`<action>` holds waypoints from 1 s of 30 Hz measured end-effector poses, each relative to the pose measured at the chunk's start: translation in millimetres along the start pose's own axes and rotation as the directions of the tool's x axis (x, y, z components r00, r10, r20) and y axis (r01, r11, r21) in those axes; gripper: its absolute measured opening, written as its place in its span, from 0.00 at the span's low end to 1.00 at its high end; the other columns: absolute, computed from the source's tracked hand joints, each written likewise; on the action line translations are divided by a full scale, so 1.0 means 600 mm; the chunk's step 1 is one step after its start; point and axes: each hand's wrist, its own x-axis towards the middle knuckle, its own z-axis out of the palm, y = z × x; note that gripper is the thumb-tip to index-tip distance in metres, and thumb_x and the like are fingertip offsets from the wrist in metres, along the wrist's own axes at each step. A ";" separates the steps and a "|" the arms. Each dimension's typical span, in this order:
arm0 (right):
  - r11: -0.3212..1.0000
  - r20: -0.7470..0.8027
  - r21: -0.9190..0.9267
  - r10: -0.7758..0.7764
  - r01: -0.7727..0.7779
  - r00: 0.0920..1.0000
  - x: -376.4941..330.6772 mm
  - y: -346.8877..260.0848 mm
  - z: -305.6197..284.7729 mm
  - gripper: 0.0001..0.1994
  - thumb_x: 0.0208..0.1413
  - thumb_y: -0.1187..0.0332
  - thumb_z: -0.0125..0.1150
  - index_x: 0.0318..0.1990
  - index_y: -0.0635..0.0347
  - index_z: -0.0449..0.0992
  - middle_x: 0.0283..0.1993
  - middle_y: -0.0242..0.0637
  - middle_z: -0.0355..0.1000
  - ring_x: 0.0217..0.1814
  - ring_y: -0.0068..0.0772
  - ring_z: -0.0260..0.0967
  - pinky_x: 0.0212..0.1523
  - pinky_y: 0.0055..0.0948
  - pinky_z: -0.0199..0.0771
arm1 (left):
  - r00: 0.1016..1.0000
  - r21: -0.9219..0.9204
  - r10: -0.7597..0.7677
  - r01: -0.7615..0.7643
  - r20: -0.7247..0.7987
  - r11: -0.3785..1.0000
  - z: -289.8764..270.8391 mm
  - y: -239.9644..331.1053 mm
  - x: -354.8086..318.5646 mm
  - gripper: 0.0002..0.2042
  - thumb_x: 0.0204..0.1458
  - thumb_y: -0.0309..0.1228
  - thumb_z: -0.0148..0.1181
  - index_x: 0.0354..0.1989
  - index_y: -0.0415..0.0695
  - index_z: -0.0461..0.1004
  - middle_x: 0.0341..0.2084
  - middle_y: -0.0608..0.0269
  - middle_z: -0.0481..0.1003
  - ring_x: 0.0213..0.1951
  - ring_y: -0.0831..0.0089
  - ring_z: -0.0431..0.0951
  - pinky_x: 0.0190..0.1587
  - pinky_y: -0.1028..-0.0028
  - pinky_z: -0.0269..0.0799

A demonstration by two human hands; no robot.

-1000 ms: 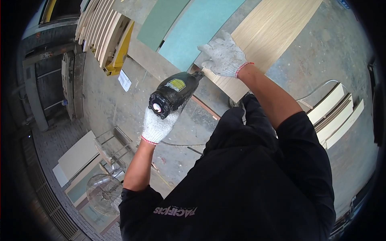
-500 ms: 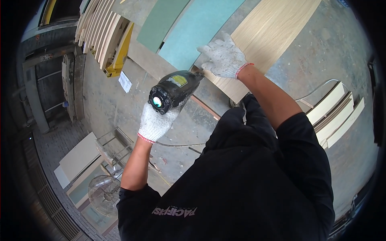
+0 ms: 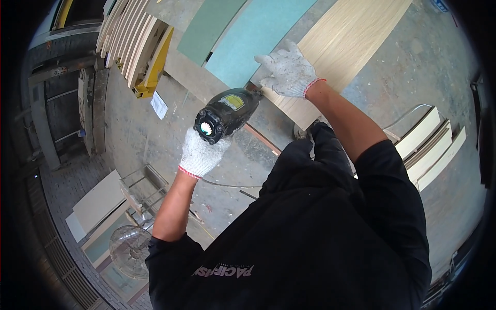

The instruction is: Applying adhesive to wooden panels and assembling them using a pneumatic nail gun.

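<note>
My gloved left hand (image 3: pixel 201 155) is wrapped round the grip of a black nail gun (image 3: pixel 227 114), which covers most of its fingers. The gun's round end faces up, and its nose reaches the near left corner of a wood-grained board (image 3: pixel 356 41). Just right of the nose, my gloved right hand (image 3: pixel 292 72) lies on that board's left edge with fingers stretched out toward a light teal panel (image 3: pixel 253 39). It holds nothing. A darker green panel (image 3: pixel 211 26) lies left of the teal one.
Stacked boards (image 3: pixel 129 44) stand by a yellow bracket (image 3: pixel 154 72) at the far left. A paper sheet (image 3: pixel 159 105) is near them. A wire-caged fan (image 3: pixel 129 250) stands at the lower left. More boards (image 3: pixel 431 147) lie to the right, and a hose (image 3: pixel 232 185) runs along the floor.
The nail gun and my left hand have shifted very slightly to the right. My right hand stays at the same place on the board, fingers still spread.
</note>
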 end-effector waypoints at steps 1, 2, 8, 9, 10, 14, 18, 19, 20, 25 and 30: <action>1.000 -0.007 0.000 -0.011 0.011 1.000 0.001 -0.004 0.004 0.29 0.59 0.49 0.60 0.64 0.51 0.67 0.50 0.41 0.77 0.60 0.44 0.70 0.75 0.55 0.43 | 1.000 0.043 -0.008 0.008 0.011 0.999 -0.001 -0.007 -0.011 0.19 0.49 0.27 0.67 0.51 0.40 0.77 0.46 0.54 0.82 0.48 0.63 0.83 0.50 0.67 0.77; 1.000 -0.005 -0.008 -0.019 0.019 1.000 0.004 -0.007 0.005 0.29 0.59 0.49 0.60 0.64 0.51 0.67 0.50 0.41 0.77 0.60 0.44 0.70 0.75 0.55 0.43 | 1.000 0.086 -0.014 0.012 0.019 0.996 -0.003 -0.010 -0.016 0.18 0.50 0.26 0.67 0.51 0.40 0.77 0.47 0.53 0.82 0.49 0.63 0.82 0.52 0.68 0.77; 0.997 -0.069 -0.045 -0.058 0.055 0.996 -0.001 0.013 0.003 0.30 0.58 0.47 0.60 0.64 0.52 0.68 0.53 0.43 0.76 0.60 0.44 0.70 0.73 0.56 0.48 | 0.986 -0.316 -0.143 0.109 -0.086 0.943 0.023 -0.040 -0.111 0.20 0.51 0.25 0.64 0.54 0.39 0.74 0.52 0.54 0.79 0.54 0.64 0.79 0.59 0.66 0.72; 0.999 0.038 -0.047 0.003 -0.001 0.999 -0.002 -0.006 -0.021 0.31 0.57 0.44 0.60 0.63 0.53 0.69 0.52 0.43 0.77 0.60 0.44 0.70 0.72 0.53 0.51 | 0.991 -0.224 -0.106 0.085 -0.082 0.971 0.035 -0.064 -0.131 0.21 0.52 0.23 0.61 0.56 0.37 0.72 0.51 0.54 0.79 0.55 0.65 0.79 0.61 0.65 0.69; 0.995 0.134 -0.067 0.084 -0.076 0.987 -0.004 -0.019 -0.051 0.32 0.55 0.42 0.60 0.61 0.53 0.70 0.51 0.43 0.77 0.60 0.44 0.71 0.71 0.51 0.55 | 0.995 -0.203 -0.091 0.080 -0.046 0.976 0.049 -0.099 -0.147 0.21 0.54 0.23 0.59 0.58 0.37 0.71 0.52 0.55 0.79 0.56 0.66 0.77 0.63 0.65 0.67; 0.996 0.170 -0.084 0.037 -0.023 0.985 0.031 -0.080 0.004 0.34 0.49 0.35 0.62 0.47 0.58 0.76 0.44 0.42 0.75 0.53 0.49 0.71 0.52 0.51 0.69 | 0.946 -0.170 -0.199 0.159 -0.254 0.973 0.134 -0.177 -0.221 0.24 0.53 0.29 0.60 0.59 0.36 0.71 0.56 0.48 0.75 0.58 0.61 0.76 0.61 0.64 0.69; 0.944 0.083 -0.240 -0.212 0.226 0.974 -0.017 -0.157 0.012 0.38 0.45 0.36 0.65 0.57 0.54 0.72 0.51 0.46 0.70 0.62 0.46 0.64 0.67 0.64 0.51 | 0.784 -0.152 -0.605 0.586 -0.139 0.796 0.271 -0.345 -0.252 0.14 0.45 0.35 0.66 0.36 0.36 0.82 0.28 0.49 0.83 0.35 0.56 0.85 0.40 0.58 0.77; 0.956 -0.043 -0.200 -0.228 0.215 0.973 -0.048 -0.145 0.010 0.37 0.46 0.38 0.66 0.57 0.54 0.72 0.52 0.46 0.69 0.64 0.46 0.62 0.67 0.63 0.51 | 0.834 -0.145 -0.536 0.519 -0.133 0.842 0.272 -0.270 -0.238 0.17 0.45 0.36 0.66 0.39 0.36 0.81 0.29 0.47 0.83 0.35 0.53 0.84 0.40 0.57 0.77; 0.950 -0.169 -0.155 -0.295 0.271 0.940 -0.068 -0.161 -0.003 0.36 0.47 0.40 0.66 0.58 0.54 0.71 0.54 0.45 0.69 0.66 0.47 0.61 0.67 0.62 0.51 | 0.897 -0.201 -0.376 0.334 -0.234 0.921 0.304 -0.308 -0.252 0.18 0.44 0.35 0.65 0.42 0.37 0.81 0.32 0.47 0.83 0.36 0.53 0.84 0.40 0.58 0.77; 0.998 -0.413 -0.013 -0.067 0.067 0.908 -0.222 -0.063 -0.095 0.30 0.53 0.50 0.66 0.59 0.56 0.71 0.58 0.45 0.70 0.63 0.48 0.65 0.65 0.49 0.61 | 0.886 -0.430 -0.369 0.228 -0.281 0.874 0.433 -0.442 -0.171 0.20 0.41 0.39 0.66 0.41 0.37 0.81 0.37 0.48 0.83 0.46 0.54 0.82 0.49 0.63 0.75; 0.825 -0.493 0.249 0.559 -0.507 0.667 -0.512 0.138 -0.172 0.22 0.57 0.55 0.64 0.53 0.60 0.76 0.49 0.51 0.76 0.54 0.54 0.73 0.56 0.45 0.73 | 0.949 -0.250 -0.256 0.206 -0.186 0.946 0.442 -0.332 -0.029 0.21 0.41 0.40 0.66 0.40 0.37 0.81 0.37 0.48 0.83 0.46 0.54 0.82 0.49 0.62 0.75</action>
